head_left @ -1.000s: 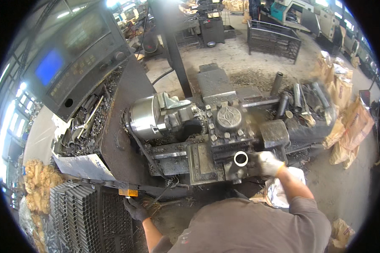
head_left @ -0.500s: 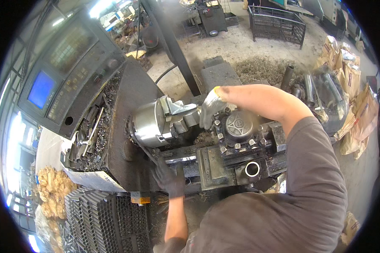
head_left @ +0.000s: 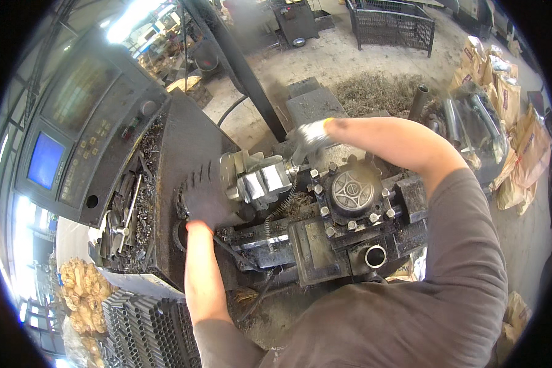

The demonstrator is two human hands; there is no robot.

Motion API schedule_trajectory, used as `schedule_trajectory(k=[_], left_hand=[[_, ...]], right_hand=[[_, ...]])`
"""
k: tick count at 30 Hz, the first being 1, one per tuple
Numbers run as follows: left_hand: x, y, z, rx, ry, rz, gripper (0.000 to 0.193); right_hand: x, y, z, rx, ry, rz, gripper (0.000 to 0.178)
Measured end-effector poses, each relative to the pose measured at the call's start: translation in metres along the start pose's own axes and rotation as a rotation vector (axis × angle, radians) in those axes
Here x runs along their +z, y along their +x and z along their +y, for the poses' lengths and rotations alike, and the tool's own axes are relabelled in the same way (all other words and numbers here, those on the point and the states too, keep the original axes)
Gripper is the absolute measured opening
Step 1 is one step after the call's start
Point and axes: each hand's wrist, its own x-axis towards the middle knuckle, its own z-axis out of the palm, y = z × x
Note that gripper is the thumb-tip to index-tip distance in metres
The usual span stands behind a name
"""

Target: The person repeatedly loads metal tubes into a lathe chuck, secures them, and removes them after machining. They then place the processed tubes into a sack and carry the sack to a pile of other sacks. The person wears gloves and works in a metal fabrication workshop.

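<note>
A lathe chuck [head_left: 228,168] with bright stepped jaws [head_left: 264,182] faces the tool post. My left hand [head_left: 205,199], in a dark glove with an orange cuff, is over the near-left side of the chuck; blur hides its fingers and any contact. At the right end of the jaws is my right hand [head_left: 313,138], in a pale grey glove with a yellow cuff. Its fingers point down beside a short round metal end [head_left: 290,167] and are smeared too. A curly metal shaving [head_left: 282,205] hangs below that end. The bolted tool post [head_left: 352,190] stands right of the chuck.
At the left are a control panel with a blue screen [head_left: 46,161] and a chip-filled tray holding a T-handled wrench [head_left: 129,211]. Stacked tubes [head_left: 144,325] stand lower left. A dark post [head_left: 242,73] rises behind the chuck; paper sacks [head_left: 527,153] are at the right.
My left hand has moved up and left from below the chuck to its near-left side. My right hand has shifted slightly up and right. The curly shaving now shows below the jaws.
</note>
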Motion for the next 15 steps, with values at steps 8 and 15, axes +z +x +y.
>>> schedule_trajectory(k=[8,15], left_hand=[[0.038,-0.043,-0.01,0.057,-0.388,0.472,0.093],[0.05,-0.063,0.06,0.34,-0.305,0.787,0.088]], right_hand=[[-0.1,0.031,0.067,0.19,-1.452,0.481,0.031],[-0.081,-0.006,0.041,-0.149,-0.805,0.586,0.024]])
